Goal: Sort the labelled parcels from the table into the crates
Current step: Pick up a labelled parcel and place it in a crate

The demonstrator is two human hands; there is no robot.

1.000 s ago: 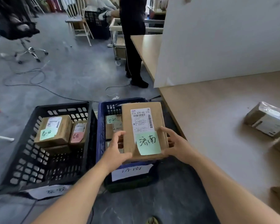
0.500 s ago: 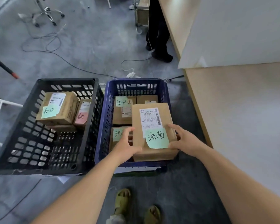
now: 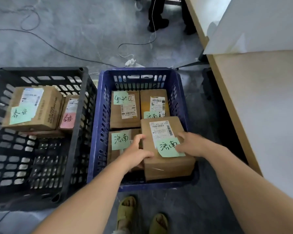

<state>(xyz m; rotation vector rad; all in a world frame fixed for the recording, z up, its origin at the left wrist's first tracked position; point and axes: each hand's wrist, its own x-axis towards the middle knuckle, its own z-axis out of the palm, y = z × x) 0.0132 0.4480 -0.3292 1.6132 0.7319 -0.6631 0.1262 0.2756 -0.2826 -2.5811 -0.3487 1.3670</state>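
On the grey concrete floor, blue crate (image 3: 98, 132) at 12 o'clock: my left hand (image 3: 137, 153) and right hand (image 3: 191, 144) grip the parcel (image 3: 166, 166) by opposite sides, apparently stiff, light cardboard.

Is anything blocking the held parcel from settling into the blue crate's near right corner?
Nothing visible does. The left hand and right hand hold the parcel over the blue crate, beside three parcels already inside. What lies directly beneath it is hidden.

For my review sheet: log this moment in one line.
step: placing | left hand: holds parcel | right hand: holds parcel | parcel: in blue crate, near right corner | black crate: two labelled parcels showing
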